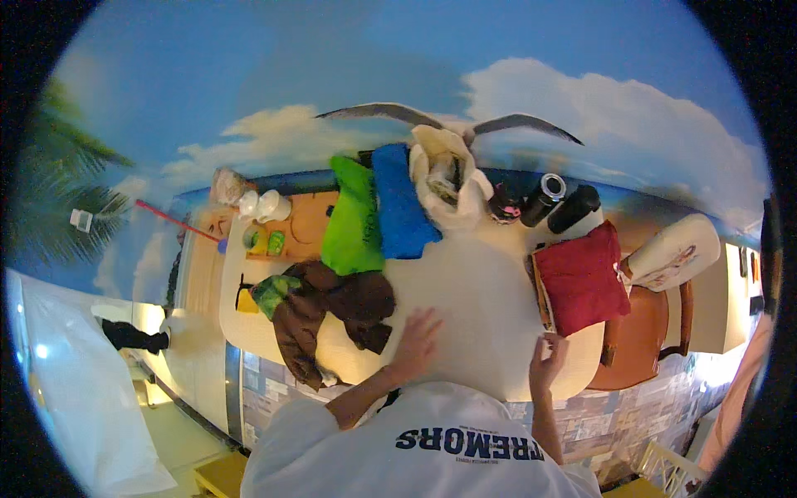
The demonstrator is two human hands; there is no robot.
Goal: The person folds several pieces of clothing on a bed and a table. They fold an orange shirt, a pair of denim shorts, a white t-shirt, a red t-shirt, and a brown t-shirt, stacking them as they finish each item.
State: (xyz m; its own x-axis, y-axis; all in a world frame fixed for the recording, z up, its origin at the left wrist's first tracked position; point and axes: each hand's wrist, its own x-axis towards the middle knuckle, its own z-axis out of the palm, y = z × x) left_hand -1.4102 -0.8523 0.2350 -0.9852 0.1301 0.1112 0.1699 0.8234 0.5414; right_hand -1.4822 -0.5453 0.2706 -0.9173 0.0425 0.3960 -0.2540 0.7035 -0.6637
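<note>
My left hand [418,343] rests on or just over the pale table top [473,311], fingers apart and nothing in it. Beside it on the left lies a crumpled dark brown garment [330,299] with a green patterned part. My right hand [549,358] is at the near left corner of a folded red cloth [582,280]. Its thumb and fingertips are close together; whether they pinch the cloth's edge is unclear. Something with a dark edge shows beneath the cloth. Farther back lie a green cloth [355,218] and a blue cloth [401,205], side by side.
An open whitish fabric bag [448,180] stands at the back beside a black cylinder with a metal rim [543,199] and a black bottle [574,208]. White cups [273,205] sit on the back left. A brown chair [641,336] stands at the right.
</note>
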